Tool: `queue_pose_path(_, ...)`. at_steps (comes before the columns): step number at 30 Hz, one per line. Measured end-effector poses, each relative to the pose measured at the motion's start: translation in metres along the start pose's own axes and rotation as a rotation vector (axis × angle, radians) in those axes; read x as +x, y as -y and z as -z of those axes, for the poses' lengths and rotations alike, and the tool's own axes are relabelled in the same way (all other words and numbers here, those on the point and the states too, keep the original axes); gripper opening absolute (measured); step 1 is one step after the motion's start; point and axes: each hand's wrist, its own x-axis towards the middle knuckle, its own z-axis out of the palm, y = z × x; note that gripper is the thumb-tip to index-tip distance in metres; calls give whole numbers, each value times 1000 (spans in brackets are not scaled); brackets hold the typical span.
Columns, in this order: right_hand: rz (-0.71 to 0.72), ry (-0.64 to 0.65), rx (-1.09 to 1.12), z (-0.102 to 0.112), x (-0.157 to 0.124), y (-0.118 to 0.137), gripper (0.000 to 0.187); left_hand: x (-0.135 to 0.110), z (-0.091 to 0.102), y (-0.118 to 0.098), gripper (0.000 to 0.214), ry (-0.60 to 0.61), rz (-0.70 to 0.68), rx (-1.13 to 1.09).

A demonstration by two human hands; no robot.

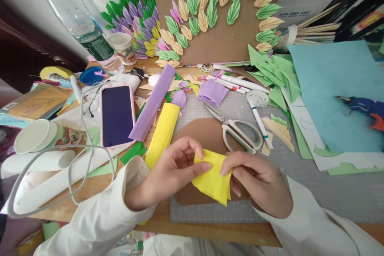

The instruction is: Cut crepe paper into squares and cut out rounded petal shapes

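Observation:
A piece of yellow crepe paper point(211, 182), folded in layers, is held up between my two hands. My left hand point(177, 168) pinches its upper left side between thumb and fingers. On the right edge, my right hand point(255, 178) grips the same paper, some of its fingers hidden behind. Below the paper lies a brown cardboard piece point(196, 132) on the grey cutting mat point(300, 196). Scissors point(240, 130) with light handles rest just beyond my right hand. A yellow crepe paper strip point(162, 132) and a purple strip point(154, 102) lie beyond my left hand.
A phone point(117, 116), a white cable point(73, 176) and a paper cup point(39, 136) crowd the left. Behind stands a brown board point(222, 44) with folded paper leaves. Purple squares point(213, 91), pens point(237, 84) and blue paper point(327, 88) lie farther back and right.

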Motion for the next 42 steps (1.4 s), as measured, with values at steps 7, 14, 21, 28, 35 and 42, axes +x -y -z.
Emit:
queue_pose_path(7,-130,44,302,-1,2,-9,21,0,-1,2,24,-13,-5,4)
queue_pose_path(14,-113,58,272,-2,2,-7,26,0,-1,2,26,2,-17,2)
queue_pose_path(21,-48,50,93,-2,2,-2,28,2,1,0,18,-26,93,127)
queue_pose_path(28,-56,81,68,0,-1,-7,31,-1,1,-2,21,-15,75,176)
queue_pose_path(35,-146,104,98,-3,0,0,16,-7,-2,-3,16,-16,-30,213)
queue_pose_path(42,-83,93,-39,-6,3,1,29,-10,-1,-13,22,108,-163,430)
